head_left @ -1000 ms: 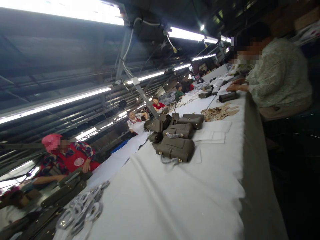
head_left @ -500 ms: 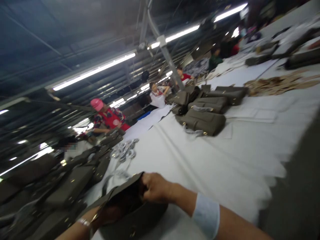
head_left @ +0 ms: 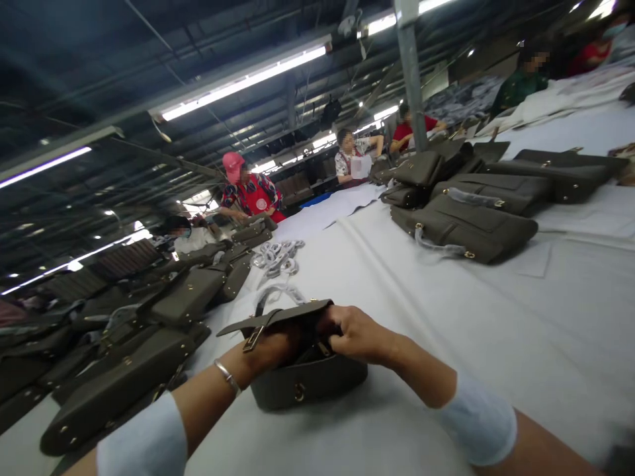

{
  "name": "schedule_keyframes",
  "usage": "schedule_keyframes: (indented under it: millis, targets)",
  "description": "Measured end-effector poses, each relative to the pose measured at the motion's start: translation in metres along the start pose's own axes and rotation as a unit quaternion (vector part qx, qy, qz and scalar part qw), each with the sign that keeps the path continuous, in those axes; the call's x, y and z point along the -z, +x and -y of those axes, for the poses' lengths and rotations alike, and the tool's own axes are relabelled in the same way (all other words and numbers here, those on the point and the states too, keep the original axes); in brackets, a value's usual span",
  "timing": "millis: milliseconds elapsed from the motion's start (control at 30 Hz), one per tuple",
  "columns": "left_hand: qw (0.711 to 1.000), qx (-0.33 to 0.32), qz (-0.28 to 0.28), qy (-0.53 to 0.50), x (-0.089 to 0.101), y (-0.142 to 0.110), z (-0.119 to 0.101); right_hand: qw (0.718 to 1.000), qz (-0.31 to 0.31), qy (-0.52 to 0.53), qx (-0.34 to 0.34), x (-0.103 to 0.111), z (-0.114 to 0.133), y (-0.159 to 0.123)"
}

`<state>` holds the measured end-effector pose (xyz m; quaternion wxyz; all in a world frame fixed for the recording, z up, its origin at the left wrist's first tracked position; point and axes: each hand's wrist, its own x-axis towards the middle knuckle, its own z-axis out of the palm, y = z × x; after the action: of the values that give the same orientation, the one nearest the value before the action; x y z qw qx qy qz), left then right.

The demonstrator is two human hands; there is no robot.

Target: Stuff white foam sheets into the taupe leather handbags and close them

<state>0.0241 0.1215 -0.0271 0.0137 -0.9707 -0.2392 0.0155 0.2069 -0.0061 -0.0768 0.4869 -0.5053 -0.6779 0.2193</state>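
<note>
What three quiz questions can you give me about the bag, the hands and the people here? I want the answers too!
1. True or false: the left hand reaches into the open bag.

2. What colour is the cap on the person across the table?
A) yellow
B) pink
C) green

3. Fill in the gap: the bracelet is on the ____ arm.

Key: 1 true; 2 B; 3 left.

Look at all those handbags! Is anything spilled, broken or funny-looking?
Nothing looks spilled or broken. The heaped handbags on the left lie every which way, which looks messy. The flap of the open handbag is raised, but the left hand is inside, so that isn't odd.
</note>
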Motion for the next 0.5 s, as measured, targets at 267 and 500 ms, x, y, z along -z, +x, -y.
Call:
schedule_keyframes:
  millis: [267, 500]
  targets:
    - [0.998, -0.014, -0.045, 0.033, 0.022, -0.026, -0.035, 0.998, -0.047, 0.022, -0.029, 0.003, -0.003, -0.001]
    - [0.996, -0.065, 0.008, 0.059, -0.005, 0.002, -0.052, 0.995, -0.089, -0.013, -0.031, -0.007, -0.001, -0.002]
